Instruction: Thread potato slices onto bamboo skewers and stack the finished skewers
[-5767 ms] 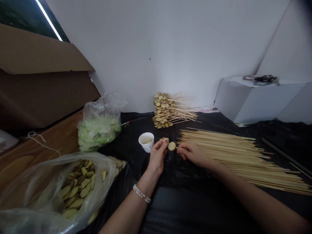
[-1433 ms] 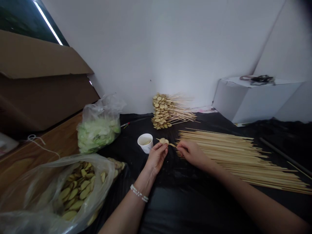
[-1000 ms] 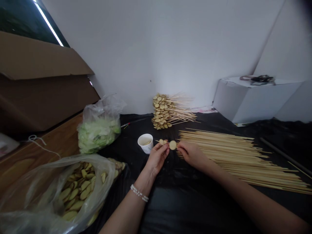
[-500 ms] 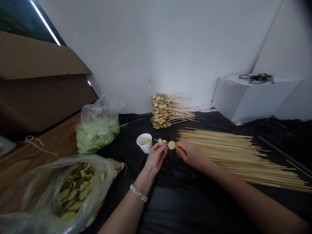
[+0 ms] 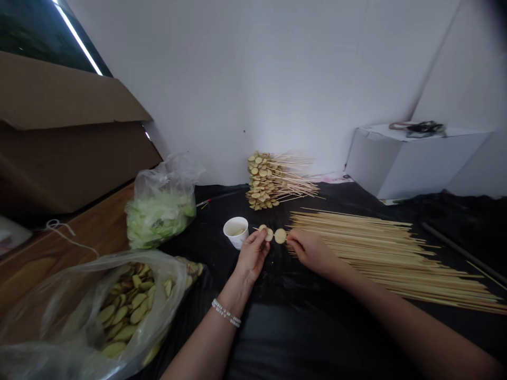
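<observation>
My right hand (image 5: 311, 249) is closed around a thin wooden skewer, most of it hidden in the fist. A round, pale potato slice (image 5: 280, 236) is threaded on the skewer between my hands. My left hand (image 5: 252, 256) pinches another potato slice (image 5: 269, 234) on the same skewer, with one more slice by the pointed tip. Just left of these fingers stands a white paper cup (image 5: 236, 240) with something pale inside. Under and beside my right forearm lies a wide spread of bare skewers (image 5: 380, 253).
An open plastic bag of potato slices (image 5: 132, 309) lies front left, with a bag of cut greens (image 5: 160, 216) behind it. Finished-looking potato skewers (image 5: 262, 179) are stacked by the wall. A white box (image 5: 400, 158) stands right; a cardboard box (image 5: 71, 158) left.
The slices at my left fingertips have turned and show more of their flat faces. Both hands keep nearly the same place, and the view has shifted slightly.
</observation>
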A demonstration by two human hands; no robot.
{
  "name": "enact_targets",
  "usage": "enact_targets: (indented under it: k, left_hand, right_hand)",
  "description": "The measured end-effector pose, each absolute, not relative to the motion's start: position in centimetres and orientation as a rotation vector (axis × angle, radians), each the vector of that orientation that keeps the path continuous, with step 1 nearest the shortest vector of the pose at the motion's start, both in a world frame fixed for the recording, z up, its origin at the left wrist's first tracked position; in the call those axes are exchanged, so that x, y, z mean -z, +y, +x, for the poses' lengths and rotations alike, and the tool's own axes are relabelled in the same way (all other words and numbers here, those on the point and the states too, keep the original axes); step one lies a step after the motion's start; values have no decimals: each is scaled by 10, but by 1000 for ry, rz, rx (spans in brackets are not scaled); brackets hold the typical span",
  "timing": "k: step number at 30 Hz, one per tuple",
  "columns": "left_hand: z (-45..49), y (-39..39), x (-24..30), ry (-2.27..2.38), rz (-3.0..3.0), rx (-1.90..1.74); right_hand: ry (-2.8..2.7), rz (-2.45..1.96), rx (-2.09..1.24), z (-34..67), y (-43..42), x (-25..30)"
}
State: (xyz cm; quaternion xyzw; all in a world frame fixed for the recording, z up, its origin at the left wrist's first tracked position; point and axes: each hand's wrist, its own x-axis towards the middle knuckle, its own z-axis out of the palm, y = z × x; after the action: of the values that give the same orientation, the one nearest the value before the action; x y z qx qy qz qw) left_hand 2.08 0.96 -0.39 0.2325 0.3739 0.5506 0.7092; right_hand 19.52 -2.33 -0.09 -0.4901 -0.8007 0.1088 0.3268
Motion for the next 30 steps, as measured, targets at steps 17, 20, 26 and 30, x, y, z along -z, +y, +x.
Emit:
enact_targets:
  k: [17,20,26,30]
  left_hand:
    - [20,9,4,859,530,-1254]
    - [20,8,3,866,539,-1261]
    - [21,7,3,852,544,-1274]
    - [23,7,4,852,555,-1280]
  right_hand:
    - [-2091,-1286,-294,195,-23,1]
    - [-2086,-1293,-300,195,-24,1]
    - [-2068,-1298,-281,194,-22,5]
    - [-2059,-1296,-304,194,-21,8]
